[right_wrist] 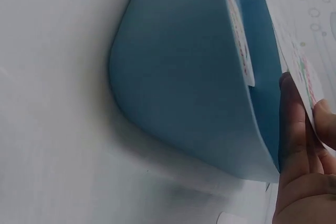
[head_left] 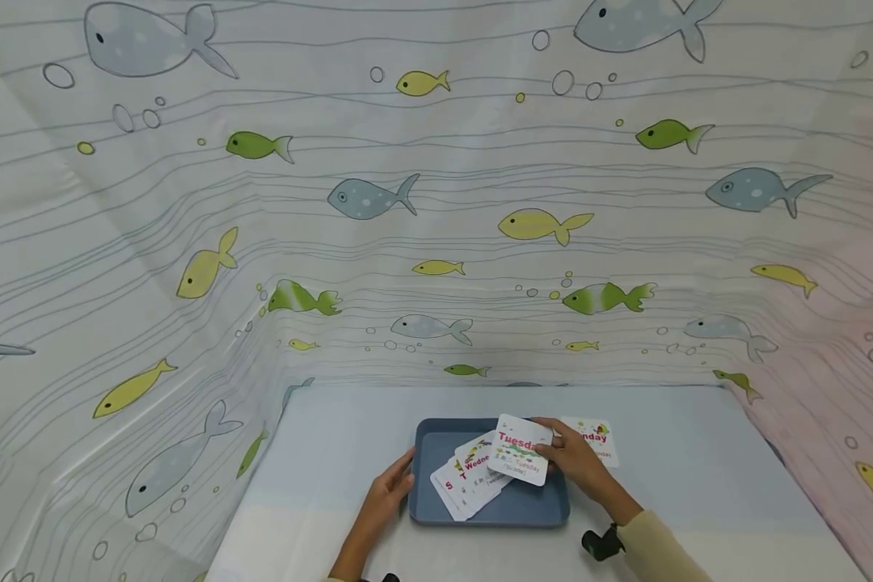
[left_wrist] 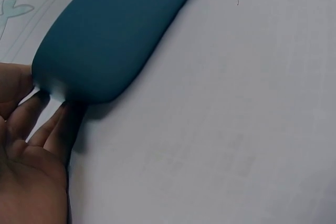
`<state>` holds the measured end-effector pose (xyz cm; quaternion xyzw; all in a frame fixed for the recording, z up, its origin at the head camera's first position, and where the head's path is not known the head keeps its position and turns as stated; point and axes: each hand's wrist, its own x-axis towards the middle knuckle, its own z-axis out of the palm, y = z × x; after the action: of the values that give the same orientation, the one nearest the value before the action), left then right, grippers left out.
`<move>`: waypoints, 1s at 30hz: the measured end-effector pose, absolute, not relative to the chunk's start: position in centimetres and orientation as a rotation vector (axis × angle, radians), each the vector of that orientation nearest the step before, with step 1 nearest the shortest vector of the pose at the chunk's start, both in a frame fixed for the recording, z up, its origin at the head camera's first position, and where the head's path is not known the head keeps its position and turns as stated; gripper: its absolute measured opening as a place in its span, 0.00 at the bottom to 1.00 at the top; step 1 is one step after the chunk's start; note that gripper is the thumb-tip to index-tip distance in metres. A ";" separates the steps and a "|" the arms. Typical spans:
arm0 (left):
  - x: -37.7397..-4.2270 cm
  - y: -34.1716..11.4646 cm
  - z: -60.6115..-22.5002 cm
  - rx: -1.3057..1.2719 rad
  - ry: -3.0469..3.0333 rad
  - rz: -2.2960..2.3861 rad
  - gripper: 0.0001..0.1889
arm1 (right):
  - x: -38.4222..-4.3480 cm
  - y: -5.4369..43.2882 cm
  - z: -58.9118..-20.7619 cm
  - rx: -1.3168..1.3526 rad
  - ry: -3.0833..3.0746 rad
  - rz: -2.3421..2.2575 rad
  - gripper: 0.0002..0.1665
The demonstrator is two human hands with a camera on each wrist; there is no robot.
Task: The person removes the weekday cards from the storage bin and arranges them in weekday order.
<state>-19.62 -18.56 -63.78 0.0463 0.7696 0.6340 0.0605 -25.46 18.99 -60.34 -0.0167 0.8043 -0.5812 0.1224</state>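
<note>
A square white card printed "Tuesday" [head_left: 511,461] is pinched at its right edge between the thumb and fingers of my right hand [head_left: 578,459]. It is tilted above the right part of a blue-grey tray [head_left: 531,515]. In the right wrist view the thumb presses on the card's printed face [right_wrist: 302,72], with fingers behind it. Several overlapping cards lie fanned in the tray, one showing "Wedne" [head_left: 474,459]. My left hand [head_left: 384,495] holds the tray's left side. The left wrist view has its fingers against the tray's outer wall [left_wrist: 110,40].
Right of the tray, partly behind my right hand, a card with the letters "nday" [head_left: 600,447] lies on the pale table [head_left: 698,461]. A fish-patterned cloth [head_left: 436,234] hangs behind and along the sides. A small black device [head_left: 602,543] sits at the right wrist.
</note>
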 end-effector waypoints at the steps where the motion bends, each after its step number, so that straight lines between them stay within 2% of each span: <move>1: -19.6 -18.6 -63.7 0.137 2.331 1.923 0.29 | -25.5 19.0 -60.3 -0.052 2.345 -1.696 0.34; 30: -19.6 -19.4 -63.5 0.132 2.313 1.920 0.30 | -25.2 19.9 -60.4 -0.008 2.362 -1.727 0.34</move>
<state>-19.61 -19.38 -63.53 0.0436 0.7670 0.6367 0.0660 -25.20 19.87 -60.40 -0.0027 0.8025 -0.5868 0.1077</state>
